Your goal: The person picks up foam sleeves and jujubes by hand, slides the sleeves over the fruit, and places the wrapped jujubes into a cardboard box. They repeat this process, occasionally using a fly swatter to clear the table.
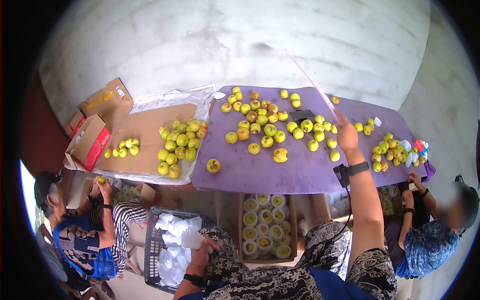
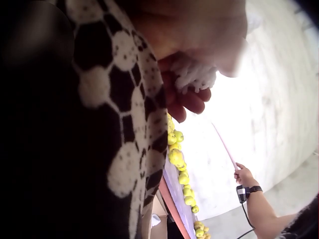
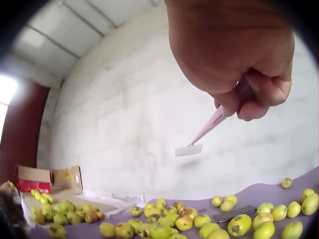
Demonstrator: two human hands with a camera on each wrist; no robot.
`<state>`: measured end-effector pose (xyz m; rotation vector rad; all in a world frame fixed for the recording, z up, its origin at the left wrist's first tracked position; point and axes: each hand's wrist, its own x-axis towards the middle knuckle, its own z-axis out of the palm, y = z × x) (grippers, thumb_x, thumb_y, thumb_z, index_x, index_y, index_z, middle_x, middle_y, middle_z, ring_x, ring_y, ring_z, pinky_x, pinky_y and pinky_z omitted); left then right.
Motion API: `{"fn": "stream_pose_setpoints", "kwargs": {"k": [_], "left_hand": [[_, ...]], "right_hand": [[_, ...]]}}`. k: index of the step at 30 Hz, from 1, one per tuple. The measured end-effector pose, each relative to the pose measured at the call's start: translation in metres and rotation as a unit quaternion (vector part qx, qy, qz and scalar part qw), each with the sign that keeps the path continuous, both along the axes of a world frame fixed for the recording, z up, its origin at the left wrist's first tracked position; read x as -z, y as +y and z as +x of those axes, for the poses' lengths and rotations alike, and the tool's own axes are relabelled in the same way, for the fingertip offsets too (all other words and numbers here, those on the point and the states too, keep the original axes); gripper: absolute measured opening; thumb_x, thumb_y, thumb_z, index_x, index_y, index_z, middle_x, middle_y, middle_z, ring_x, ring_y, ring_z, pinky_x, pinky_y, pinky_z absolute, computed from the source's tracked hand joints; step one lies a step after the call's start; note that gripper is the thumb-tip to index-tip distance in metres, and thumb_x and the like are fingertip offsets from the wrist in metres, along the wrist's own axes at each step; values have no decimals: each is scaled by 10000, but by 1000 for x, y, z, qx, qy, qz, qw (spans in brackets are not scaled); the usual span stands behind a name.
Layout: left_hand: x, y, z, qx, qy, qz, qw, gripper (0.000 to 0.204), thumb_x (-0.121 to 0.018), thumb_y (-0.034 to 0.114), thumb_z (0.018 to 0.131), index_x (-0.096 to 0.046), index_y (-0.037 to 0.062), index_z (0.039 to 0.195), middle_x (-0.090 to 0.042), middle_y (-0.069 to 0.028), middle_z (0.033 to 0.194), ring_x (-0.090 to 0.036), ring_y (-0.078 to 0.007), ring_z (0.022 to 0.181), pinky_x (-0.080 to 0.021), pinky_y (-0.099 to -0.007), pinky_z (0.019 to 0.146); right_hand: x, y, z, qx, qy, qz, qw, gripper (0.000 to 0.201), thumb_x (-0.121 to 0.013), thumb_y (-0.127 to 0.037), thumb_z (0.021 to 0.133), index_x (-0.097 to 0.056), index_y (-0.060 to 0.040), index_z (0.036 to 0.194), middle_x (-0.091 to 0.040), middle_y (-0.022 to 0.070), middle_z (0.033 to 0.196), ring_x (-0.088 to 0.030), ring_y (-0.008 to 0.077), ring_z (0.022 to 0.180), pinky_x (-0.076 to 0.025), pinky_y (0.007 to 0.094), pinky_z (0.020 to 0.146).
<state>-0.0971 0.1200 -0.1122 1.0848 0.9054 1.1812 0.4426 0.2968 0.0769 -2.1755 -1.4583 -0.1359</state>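
Observation:
My right hand (image 1: 347,136) is raised over the purple-covered table (image 1: 295,172). It grips the handle of a long pink fly swatter (image 3: 212,122); its pale flat head shows against the wall in the right wrist view. Low by my lap, my left hand (image 1: 200,256) holds a white foam fruit net (image 2: 194,74) between thumb and fingers. Beside it stands a dark plastic crate (image 1: 151,250) filled with more white foam nets (image 1: 172,260). Yellow-green apples (image 1: 270,130), some with brown patches, lie scattered across the table beneath the swatter.
A black phone-like slab (image 1: 302,115) lies among the apples. Under the table edge, a carton (image 1: 241,225) holds foam-wrapped apples. More apples (image 1: 182,140) are piled on cardboard at left. One person (image 1: 82,240) sits at left, another (image 1: 430,245) at right. Open boxes (image 1: 90,142) stand far left.

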Motion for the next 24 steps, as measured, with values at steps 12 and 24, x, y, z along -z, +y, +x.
{"fn": "stream_pose_setpoints", "kwargs": {"k": [12, 24], "left_hand": [[-5, -4, 1, -8, -1, -12, 1000, 371, -447, 283, 1025, -527, 2, 796, -549, -104, 714, -591, -210, 686, -570, -459, 799], [-5, -5, -1, -12, -7, -21, 1000, 411, -474, 340, 1014, -536, 4, 785, -558, -100, 713, -596, -210, 693, -569, -460, 816]], "right_hand": [[80, -50, -10, -107, 477, 87, 868, 521, -497, -50, 914, -434, -75, 1430, -526, 12, 685, -498, 96, 561, -406, 243, 504], [144, 9, -1, -6, 541, -44, 840, 540, -514, -47, 896, -455, -151, 1423, -524, 30, 668, -495, 128, 511, -324, 260, 414]]}}
